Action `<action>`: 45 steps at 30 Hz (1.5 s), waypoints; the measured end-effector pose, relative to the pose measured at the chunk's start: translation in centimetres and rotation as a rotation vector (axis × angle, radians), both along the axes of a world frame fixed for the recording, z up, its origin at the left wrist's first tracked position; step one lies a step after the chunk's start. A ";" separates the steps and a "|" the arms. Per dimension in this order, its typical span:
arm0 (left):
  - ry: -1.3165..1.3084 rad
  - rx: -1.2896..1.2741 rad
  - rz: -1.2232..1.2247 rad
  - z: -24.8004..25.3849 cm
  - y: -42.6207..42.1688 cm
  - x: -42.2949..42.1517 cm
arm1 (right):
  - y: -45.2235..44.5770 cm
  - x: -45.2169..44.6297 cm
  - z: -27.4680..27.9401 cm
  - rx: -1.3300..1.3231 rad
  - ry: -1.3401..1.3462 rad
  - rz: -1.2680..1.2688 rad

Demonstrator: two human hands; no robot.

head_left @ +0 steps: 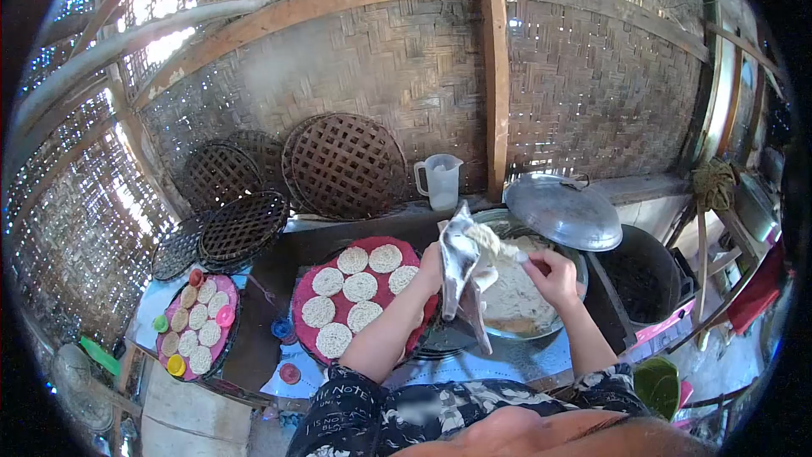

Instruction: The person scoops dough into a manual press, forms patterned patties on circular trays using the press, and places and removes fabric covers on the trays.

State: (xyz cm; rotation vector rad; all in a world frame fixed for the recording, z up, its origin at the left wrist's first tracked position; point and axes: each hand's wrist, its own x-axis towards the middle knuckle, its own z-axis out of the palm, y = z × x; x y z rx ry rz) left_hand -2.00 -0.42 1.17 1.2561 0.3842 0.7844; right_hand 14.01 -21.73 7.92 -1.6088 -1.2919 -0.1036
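My left hand [431, 269] is closed around the near side of a silvery metal hand press [461, 258], which is tilted over a wide metal basin. Pale dough [491, 243] sits at the top of the press and stretches toward the right. My right hand [554, 278] pinches the end of this dough, fingers together. Below both hands, the basin [565, 322] holds a whitish floury mass [516, 296]. Close to my left forearm lies a round tray with pink cloth [342, 296], bearing several flat, round, stringy dough discs [360, 287].
A second pink tray [222, 343] at the left carries smaller discs and coloured lids. Woven trays [345, 165] lean on the bamboo wall, near a plastic jug [441, 182]. A large metal lid [565, 211] rests behind the basin, and a dark pot [643, 275] stands at right.
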 end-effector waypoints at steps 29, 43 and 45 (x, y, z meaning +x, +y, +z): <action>-1.058 -0.182 -0.307 5.8 -1.9 -5.5 | -2.5 -3.1 -3.4 -0.231 0.574 0.551; -0.171 0.483 0.092 12.1 -6.0 -7.0 | -4.6 -2.5 -1.6 -0.380 0.865 0.432; 0.013 0.969 0.274 12.9 -6.5 -6.8 | -4.5 -2.7 -1.6 -0.367 0.886 0.434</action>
